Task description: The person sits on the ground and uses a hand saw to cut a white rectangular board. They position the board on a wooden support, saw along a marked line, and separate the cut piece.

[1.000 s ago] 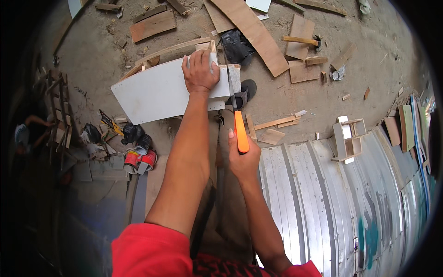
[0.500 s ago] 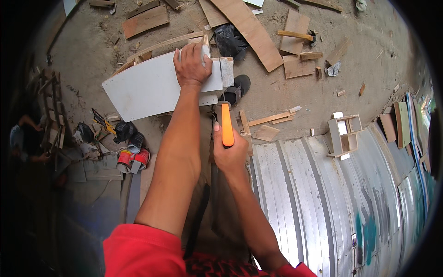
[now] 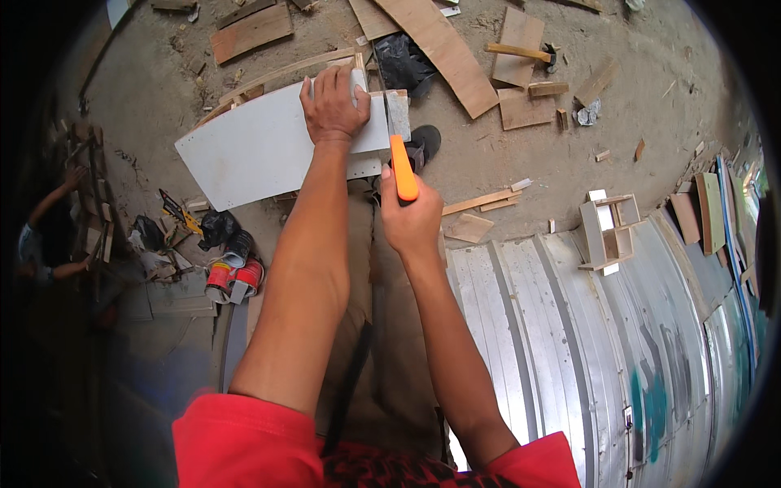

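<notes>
A white panel (image 3: 244, 150) lies in front of me, with a curved wooden frame (image 3: 281, 75) along its far side. My left hand (image 3: 335, 106) presses on the panel near its right end, fingers spread toward the far edge. My right hand (image 3: 413, 218) is wrapped round the orange handle of a handsaw (image 3: 402, 169). Its thin blade points away from me and lies at the panel's right end, beside a short whitish end piece (image 3: 399, 114). How deep the blade sits in the wood I cannot tell. A dark shoe (image 3: 425, 143) shows just right of the end piece.
A hammer (image 3: 521, 53) lies among plywood offcuts at the far right. A black plastic bag (image 3: 403, 63) is beyond the panel. Red cans (image 3: 220, 281) stand at left. Corrugated metal sheet (image 3: 529, 325) holds a small wooden frame (image 3: 606, 232). Another person's arm (image 3: 53, 195) shows far left.
My right hand and the saw have moved forward, away from me, along the panel's right end. My left hand stays on the panel. The person at far left has raised an arm.
</notes>
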`<state>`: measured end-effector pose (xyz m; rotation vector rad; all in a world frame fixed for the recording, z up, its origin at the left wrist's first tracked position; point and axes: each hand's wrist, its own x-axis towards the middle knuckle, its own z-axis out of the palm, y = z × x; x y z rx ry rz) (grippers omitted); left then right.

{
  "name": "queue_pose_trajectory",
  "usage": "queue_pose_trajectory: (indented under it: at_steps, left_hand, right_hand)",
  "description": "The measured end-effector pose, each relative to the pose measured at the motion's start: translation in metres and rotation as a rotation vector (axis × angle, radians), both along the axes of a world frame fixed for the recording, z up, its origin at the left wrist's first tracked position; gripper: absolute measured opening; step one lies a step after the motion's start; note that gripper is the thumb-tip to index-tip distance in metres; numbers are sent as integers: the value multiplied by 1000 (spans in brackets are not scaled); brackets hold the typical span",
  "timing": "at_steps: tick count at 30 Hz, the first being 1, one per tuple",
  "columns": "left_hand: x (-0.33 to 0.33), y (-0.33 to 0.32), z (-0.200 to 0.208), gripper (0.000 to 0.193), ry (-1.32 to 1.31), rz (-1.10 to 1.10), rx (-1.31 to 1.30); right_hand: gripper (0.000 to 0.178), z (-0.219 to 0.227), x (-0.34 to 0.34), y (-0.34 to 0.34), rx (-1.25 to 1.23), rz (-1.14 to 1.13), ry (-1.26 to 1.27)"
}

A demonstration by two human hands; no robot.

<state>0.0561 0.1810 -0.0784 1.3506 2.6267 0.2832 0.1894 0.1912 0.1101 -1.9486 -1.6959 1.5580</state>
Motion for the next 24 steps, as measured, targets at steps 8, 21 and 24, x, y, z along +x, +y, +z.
queue_pose_trajectory:
  at_steps: [8,21,24]
  left_hand:
    - [4,-11,-4,45,-12,29,-24]
    - [4,-7,3,46,-24,11,-19]
    - [0,-6,1,45,1,6,-36]
  right_hand:
    - [28,89,40,-27,-159,37,-33]
    - [36,-17,-13,14,-82,-1,-6]
    - [34,18,8,6,-91,46,-19]
